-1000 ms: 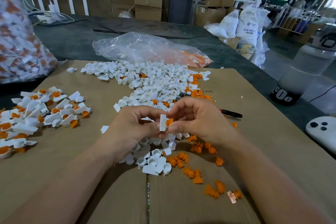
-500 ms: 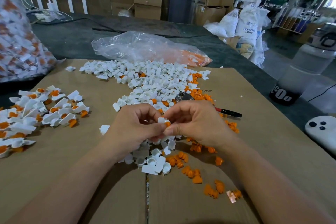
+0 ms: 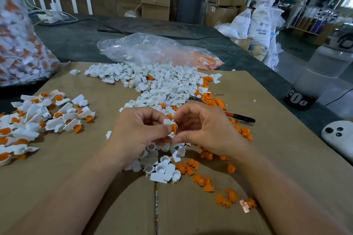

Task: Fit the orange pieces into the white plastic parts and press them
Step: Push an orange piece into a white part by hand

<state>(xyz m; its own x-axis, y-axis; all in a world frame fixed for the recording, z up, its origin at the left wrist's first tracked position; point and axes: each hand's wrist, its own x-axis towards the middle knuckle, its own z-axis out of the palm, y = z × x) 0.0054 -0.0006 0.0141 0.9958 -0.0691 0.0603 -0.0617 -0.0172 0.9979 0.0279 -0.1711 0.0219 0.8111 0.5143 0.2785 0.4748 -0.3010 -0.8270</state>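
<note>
Orange piece (image 3: 174, 127), roughly upright, pinched against white part (image 3: 167, 121)

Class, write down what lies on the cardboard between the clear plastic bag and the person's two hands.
In the head view, a heap of loose white parts fills that stretch, with orange pieces scattered along its right side.

Bright daylight from rear right, soft shadows, wide-angle edge warp, bg blurry

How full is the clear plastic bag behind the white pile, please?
Nearly empty: the clear plastic bag lies slumped flat, with orange pieces only at its right end.
</note>
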